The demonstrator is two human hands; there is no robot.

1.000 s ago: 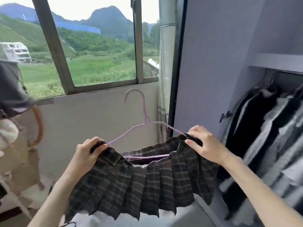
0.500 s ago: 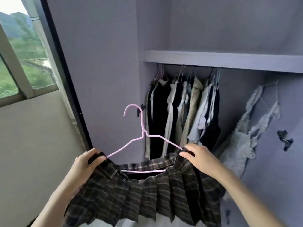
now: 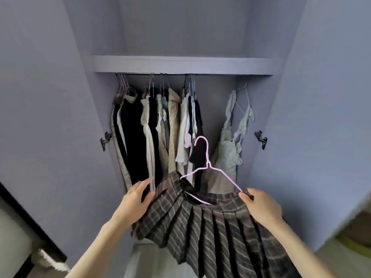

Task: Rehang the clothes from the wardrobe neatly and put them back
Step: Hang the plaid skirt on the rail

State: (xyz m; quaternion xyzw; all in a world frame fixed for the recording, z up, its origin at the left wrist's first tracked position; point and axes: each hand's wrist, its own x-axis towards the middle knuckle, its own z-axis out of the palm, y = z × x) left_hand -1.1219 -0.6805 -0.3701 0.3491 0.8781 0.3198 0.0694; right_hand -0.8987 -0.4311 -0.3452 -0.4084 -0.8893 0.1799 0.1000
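While right hand [image 3: 263, 207] fingers pinch hanger [image 3: 208, 169] and skirt [image 3: 210, 221]: left hand [image 3: 136, 199] released, flat against pleats.
Advice: lift hook to rail [image 3: 176, 74], upper centre, waistband level.

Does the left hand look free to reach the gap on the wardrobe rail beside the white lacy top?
Probably yes: the left hand lies open beside the plaid pleated skirt, and nothing blocks the gap.

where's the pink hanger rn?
Head view, lower centre: the pink hanger sits in the plaid skirt waistband, its right end pinched by the right hand, hook up before the hanging clothes.
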